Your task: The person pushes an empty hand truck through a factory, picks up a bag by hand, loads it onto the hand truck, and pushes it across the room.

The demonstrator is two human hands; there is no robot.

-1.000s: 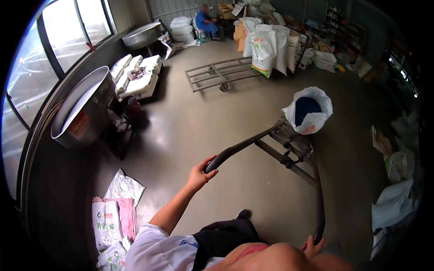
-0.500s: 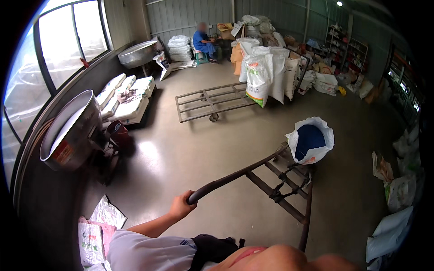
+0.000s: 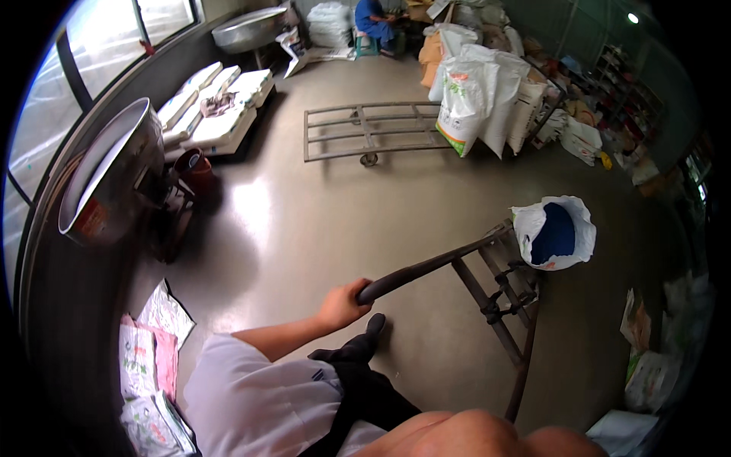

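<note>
Your left hand [image 3: 341, 306] is wrapped around the end of the left handle [image 3: 426, 268] of a metal hand truck [image 3: 495, 301], fingers curled tight around the dark bar, with your bare forearm and white sleeve running back toward the lower edge. Your right hand is out of sight below the frame, so you cannot tell what its fingers are doing; only the right handle [image 3: 524, 365] of the truck shows, slanting down toward your bare right arm.

Beyond your fingers, at the far end of the handle, the truck carries an open white sack [image 3: 554, 232] with a blue liner, sitting on the frame's front and tilted slightly away from you. Just beneath your fingers, your dark shoe [image 3: 365, 339] rests on the shiny concrete floor [image 3: 304, 221].

Well ahead of your fingers stands a flat metal cart [image 3: 365, 131] on wheels, and beside it, to the right, a stack of filled white sacks [image 3: 487, 91]. Far to the left of your fingers a large steel basin [image 3: 103, 179] leans on a stand near the windows, and printed empty bags [image 3: 148, 358] lie on the floor below your left elbow. A person in blue [image 3: 375, 17] sits at the far end of the room.
</note>
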